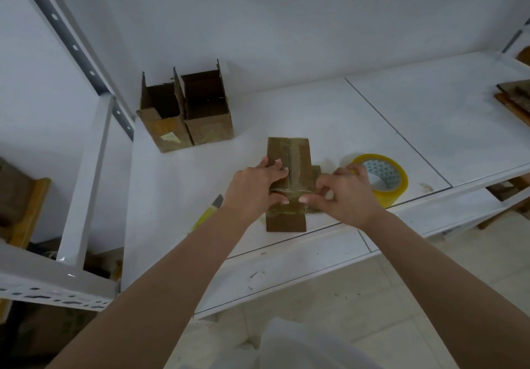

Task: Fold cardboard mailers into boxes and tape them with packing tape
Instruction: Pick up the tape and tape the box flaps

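A small brown cardboard box point(288, 151) lies on the white shelf top point(372, 128), a strip of clear tape along its top seam. My left hand point(255, 186) grips the box, fingers over the top and thumb on the near end. My right hand point(342, 194) pinches clear tape against the box's near end, fingers curled. A roll of yellowish packing tape point(383, 179) lies right behind my right hand.
Two folded open-topped boxes point(186, 110) stand side by side at the back left. A yellow utility knife point(210, 209) lies partly hidden under my left forearm. A tape scrap point(426, 187) lies at the right. Shelf uprights point(86, 168) stand at left; flat cardboard point(514, 99) lies far right.
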### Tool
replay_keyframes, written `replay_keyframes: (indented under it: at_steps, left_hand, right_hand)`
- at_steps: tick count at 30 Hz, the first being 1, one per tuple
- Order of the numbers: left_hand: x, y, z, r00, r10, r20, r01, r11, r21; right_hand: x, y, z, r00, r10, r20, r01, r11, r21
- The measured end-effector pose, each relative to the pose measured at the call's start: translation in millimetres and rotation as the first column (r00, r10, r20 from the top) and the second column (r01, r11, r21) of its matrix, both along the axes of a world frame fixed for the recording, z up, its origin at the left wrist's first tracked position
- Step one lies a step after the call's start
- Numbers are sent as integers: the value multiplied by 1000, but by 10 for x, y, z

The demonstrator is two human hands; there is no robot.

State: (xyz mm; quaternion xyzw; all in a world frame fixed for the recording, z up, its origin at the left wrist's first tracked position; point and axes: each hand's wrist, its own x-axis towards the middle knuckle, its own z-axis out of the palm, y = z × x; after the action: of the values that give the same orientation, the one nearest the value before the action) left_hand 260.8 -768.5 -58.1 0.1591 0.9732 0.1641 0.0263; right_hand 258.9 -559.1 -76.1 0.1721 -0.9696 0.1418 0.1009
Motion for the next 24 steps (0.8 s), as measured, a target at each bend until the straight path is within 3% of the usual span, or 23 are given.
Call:
replay_keyframes:
  at_steps: [3, 6, 9, 12, 15, 18, 21, 24]
  left_hand:
    - [3, 110, 89, 990, 133, -47, -127, 985, 116]
    - [-61, 379, 152, 939, 326, -114, -314, 943, 112]
    - [-149, 642, 157, 895, 443, 49, -443, 896, 7]
    - [-198, 718, 175, 869, 466, 167, -465, 884, -46]
    - [-228, 582, 286, 941, 324, 102, -318, 946, -71]
    - [-217, 359, 459, 997, 12, 75, -4, 994, -109]
    - [-204, 191, 540, 954, -300, -25, 290, 936, -198]
    - [-229, 62, 494, 886, -431, -171, 368, 878, -306]
  right_hand:
    - [-106, 137, 108, 994, -109, -23, 107, 992, -67]
    - [-212, 199, 164, 986, -159, -52, 156, 987, -44]
    - [-268, 209, 223, 985, -172, -25, 170, 983, -69]
    - [-270, 208, 312, 986, -159, -55, 148, 974, -172]
    - [-298, 192, 489, 984, -144, -107, 116, 965, -235]
    - [-359, 119, 679, 988, -107, -108, 81, 972, -220]
    - [-407, 17, 766, 996, -5, 92, 23, 981, -194]
    - [-387, -13, 678, 929, 168, 331, -34, 927, -373]
